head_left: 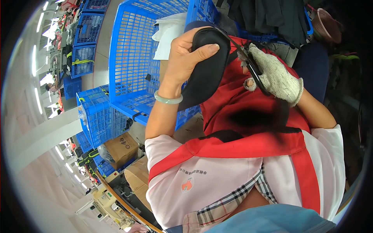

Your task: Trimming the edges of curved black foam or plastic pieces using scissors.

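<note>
My left hand [180, 58], with a pale bangle at the wrist, is closed on a black curved piece of padded material [211, 73]. The thumb lies flat on its upper face, and the piece bends down toward my forearm. In a white knitted glove with bare fingertips, my right hand [278, 75] grips a pair of scissors [254, 72] by the dark handles. The narrow blades point up and left, close to the piece's upper right edge; whether they touch it I cannot tell. Beneath both hands, a red apron [241, 101] covers my lap.
A large blue plastic crate [130, 73] stands ahead to the left, with white sheets [171, 35] inside. Dark cloth pieces [268, 19] hang at the upper right beside a pink basket [326, 27]. Stacked blue crates [103, 116] and a cardboard box [120, 149] sit farther left.
</note>
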A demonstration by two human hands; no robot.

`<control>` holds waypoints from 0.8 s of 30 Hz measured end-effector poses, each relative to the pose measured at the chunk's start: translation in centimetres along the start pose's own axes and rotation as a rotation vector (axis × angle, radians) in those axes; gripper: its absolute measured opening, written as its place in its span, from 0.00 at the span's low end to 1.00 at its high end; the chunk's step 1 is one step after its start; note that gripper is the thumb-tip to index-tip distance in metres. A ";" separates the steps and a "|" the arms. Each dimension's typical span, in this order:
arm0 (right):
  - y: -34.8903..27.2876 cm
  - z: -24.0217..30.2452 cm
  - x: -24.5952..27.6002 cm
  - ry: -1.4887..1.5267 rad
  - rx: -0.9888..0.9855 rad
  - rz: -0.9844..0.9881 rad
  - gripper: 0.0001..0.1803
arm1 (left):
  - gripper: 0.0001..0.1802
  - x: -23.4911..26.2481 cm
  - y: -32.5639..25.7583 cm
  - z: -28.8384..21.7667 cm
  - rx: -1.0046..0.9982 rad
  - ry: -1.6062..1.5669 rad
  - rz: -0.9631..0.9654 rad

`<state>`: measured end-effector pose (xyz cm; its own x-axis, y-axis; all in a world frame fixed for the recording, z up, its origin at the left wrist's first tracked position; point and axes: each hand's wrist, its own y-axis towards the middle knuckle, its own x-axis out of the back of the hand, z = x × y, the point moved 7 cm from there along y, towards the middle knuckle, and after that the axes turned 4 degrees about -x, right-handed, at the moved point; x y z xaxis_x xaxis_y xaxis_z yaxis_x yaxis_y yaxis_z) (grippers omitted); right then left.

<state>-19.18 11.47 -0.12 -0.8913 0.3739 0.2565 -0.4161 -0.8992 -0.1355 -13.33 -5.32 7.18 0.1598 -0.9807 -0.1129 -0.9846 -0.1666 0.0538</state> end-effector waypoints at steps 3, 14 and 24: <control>0.0 -0.1 0.0 0.090 0.058 -0.003 0.26 | 0.14 -0.2 0.2 0.0 0.013 0.000 0.015; -1.3 0.8 2.0 0.048 -0.124 0.013 0.27 | 0.14 -0.4 0.1 1.0 0.085 0.010 0.028; -3.4 1.2 4.2 -0.365 -0.029 0.026 0.22 | 0.15 -2.0 -0.2 3.5 0.048 0.152 0.115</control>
<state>-21.33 15.85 2.55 -0.7811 0.2402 0.5763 -0.4034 -0.8987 -0.1722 -13.68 -2.97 3.94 0.0510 -0.9978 0.0429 -0.9987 -0.0506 0.0097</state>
